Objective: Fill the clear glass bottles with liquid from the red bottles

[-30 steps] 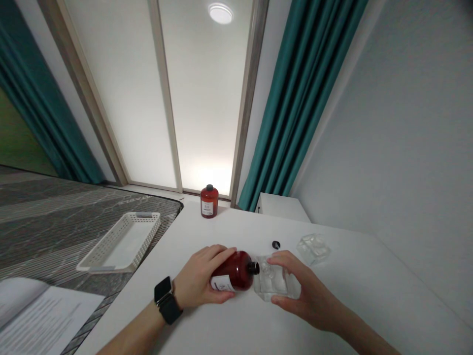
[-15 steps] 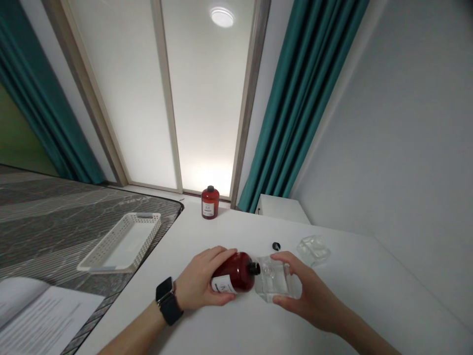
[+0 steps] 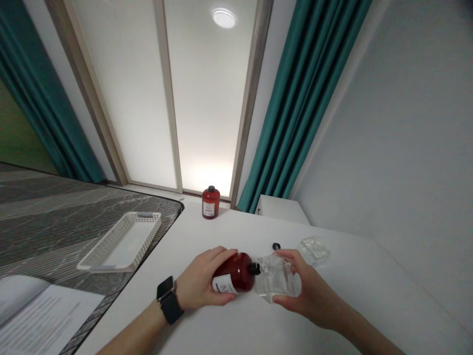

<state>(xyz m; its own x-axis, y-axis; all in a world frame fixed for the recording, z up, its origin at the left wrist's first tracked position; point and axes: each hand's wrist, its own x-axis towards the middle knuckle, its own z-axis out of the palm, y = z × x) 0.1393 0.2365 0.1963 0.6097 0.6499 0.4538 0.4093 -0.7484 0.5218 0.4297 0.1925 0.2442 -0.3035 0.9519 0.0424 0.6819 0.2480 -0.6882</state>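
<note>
As the tilted red bottle [image 3: 239,272], probably slippery, is grasped over the counter [image 3: 236,328] by the left hand [image 3: 203,278], just left of the clear container [image 3: 271,281] grasped by the right hand [image 3: 310,293], side-wall grips are advised.

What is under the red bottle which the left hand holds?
White tabletop shows beside the red bottle; directly under it, the bottle itself and the left hand cover the view.

Table [image 3: 236,330] open nearside of held bottle [image 3: 242,271]; also passable directly behind it, w/ 2nd bottle [image 3: 210,206] standing well behind-L. L of it, L hand [image 3: 201,281] blocks; R of it, clear container [image 3: 275,282] + R hand [image 3: 310,296] block. Behind-R: cap [image 3: 276,246], then 2nd container [image 3: 314,250], narrow gap btwn.
</note>
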